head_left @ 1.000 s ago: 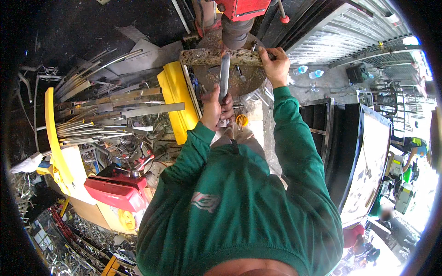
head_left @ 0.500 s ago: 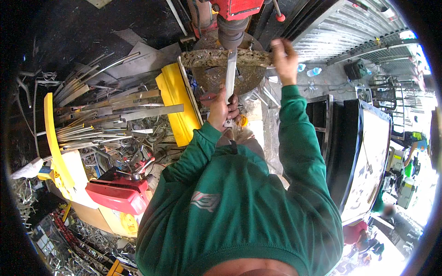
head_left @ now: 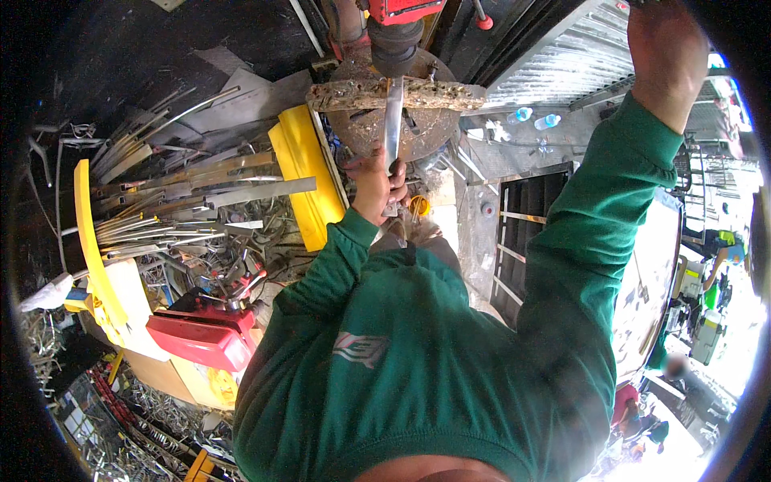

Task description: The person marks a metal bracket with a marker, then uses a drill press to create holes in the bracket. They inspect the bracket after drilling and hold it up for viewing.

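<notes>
Below the chuck [head_left: 393, 56], the bar [head_left: 393, 120] is seemingly positioned, gripped by the left hand [head_left: 373, 186], but no hole is seen yet; right of the chuck, the raised right hand [head_left: 668, 50]'s grip cannot be told.

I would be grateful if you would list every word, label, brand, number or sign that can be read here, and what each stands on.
Green sweatshirt: a pale, reddish-edged emblem on the front; described only, not copied.
Bottles on the floor: any labels are too small to read.
Red machine head: cut off above; no legible lettering.
</notes>
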A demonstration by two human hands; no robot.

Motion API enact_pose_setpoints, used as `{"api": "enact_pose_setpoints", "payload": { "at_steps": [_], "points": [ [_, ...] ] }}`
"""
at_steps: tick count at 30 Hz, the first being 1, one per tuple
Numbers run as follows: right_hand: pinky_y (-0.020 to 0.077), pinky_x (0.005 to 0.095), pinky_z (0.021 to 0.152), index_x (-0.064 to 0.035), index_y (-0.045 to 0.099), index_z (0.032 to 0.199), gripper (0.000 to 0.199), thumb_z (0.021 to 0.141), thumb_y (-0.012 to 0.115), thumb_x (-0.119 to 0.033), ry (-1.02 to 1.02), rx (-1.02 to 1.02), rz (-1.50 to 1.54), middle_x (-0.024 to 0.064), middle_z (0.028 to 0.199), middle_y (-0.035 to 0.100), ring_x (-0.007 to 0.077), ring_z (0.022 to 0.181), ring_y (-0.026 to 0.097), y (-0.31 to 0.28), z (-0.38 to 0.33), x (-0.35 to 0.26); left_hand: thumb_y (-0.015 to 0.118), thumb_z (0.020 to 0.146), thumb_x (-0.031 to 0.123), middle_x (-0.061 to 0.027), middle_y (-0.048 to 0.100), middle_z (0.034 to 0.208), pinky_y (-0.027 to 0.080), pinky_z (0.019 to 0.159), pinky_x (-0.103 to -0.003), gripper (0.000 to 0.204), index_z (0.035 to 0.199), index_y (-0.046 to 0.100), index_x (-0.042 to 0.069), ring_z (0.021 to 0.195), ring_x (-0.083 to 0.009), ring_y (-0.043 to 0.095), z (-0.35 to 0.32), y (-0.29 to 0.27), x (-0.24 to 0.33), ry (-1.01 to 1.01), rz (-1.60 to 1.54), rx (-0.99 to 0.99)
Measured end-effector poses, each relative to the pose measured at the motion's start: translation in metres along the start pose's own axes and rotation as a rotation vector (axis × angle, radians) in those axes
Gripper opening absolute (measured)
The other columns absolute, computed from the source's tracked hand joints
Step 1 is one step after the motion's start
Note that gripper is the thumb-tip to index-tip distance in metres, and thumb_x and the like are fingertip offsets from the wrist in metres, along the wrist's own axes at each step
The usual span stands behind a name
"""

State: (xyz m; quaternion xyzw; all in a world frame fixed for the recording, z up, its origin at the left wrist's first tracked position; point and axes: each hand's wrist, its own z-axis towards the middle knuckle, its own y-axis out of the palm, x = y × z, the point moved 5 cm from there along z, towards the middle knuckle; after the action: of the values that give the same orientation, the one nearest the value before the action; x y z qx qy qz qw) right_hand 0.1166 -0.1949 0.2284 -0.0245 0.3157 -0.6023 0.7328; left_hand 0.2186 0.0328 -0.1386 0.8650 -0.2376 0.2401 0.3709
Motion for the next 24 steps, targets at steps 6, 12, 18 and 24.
{"api": "enact_pose_setpoints", "payload": {
  "at_steps": [6, 12, 18, 24],
  "points": [
    [0.0503, 0.0303, 0.074, 0.007, 0.069, 0.104, 0.027, 0.097, 0.061, -0.018, 0.186, -0.058, -0.188, 0.0119, 0.086, 0.073, 0.0133, 0.079, 0.064, 0.012, -0.01, 0.004, 0.033, 0.101, 0.063, 0.0045, 0.033, 0.055, 0.042, 0.047, -0.036, 0.056, 0.081, 0.05, 0.013, 0.041, -0.0119, 0.032, 0.005, 0.003, -0.009, 0.037, 0.017, 0.073],
    [0.0486, 0.0344, 0.063, 0.0037, 0.071, 0.101, 0.024, 0.093, 0.066, -0.018, 0.193, -0.165, -0.441, 0.0157, 0.074, 0.069, 0.0138, 0.065, 0.06, 0.016, -0.017, -0.006, 0.033, 0.102, 0.063, 0.0029, 0.033, 0.053, 0.043, 0.044, -0.036, 0.06, 0.079, 0.051, 0.011, 0.037, -0.0129, 0.033, 0.008, -0.001, -0.006, 0.065, 0.003, 0.08],
    [0.0451, 0.0344, 0.055, 0.0039, 0.073, 0.088, 0.026, 0.088, 0.071, -0.022, 0.083, -0.091, -0.542, 0.0145, 0.061, 0.061, 0.0136, 0.055, 0.053, 0.015, -0.008, -0.002, 0.034, 0.101, 0.063, 0.0045, 0.031, 0.053, 0.042, 0.045, -0.036, 0.057, 0.08, 0.05, 0.012, 0.039, -0.0117, 0.031, 0.009, -0.001, -0.009, 0.062, 0.012, 0.092],
    [0.0432, 0.0356, 0.053, 0.004, 0.073, 0.086, 0.028, 0.086, 0.073, -0.024, 0.078, -0.115, -0.588, 0.0137, 0.058, 0.059, 0.0138, 0.053, 0.052, 0.015, -0.001, 0.002, 0.035, 0.1, 0.065, 0.0024, 0.034, 0.054, 0.043, 0.045, -0.038, 0.061, 0.081, 0.052, 0.01, 0.037, -0.0132, 0.033, 0.01, -0.005, -0.014, 0.056, -0.038, 0.053]
  ]
}}
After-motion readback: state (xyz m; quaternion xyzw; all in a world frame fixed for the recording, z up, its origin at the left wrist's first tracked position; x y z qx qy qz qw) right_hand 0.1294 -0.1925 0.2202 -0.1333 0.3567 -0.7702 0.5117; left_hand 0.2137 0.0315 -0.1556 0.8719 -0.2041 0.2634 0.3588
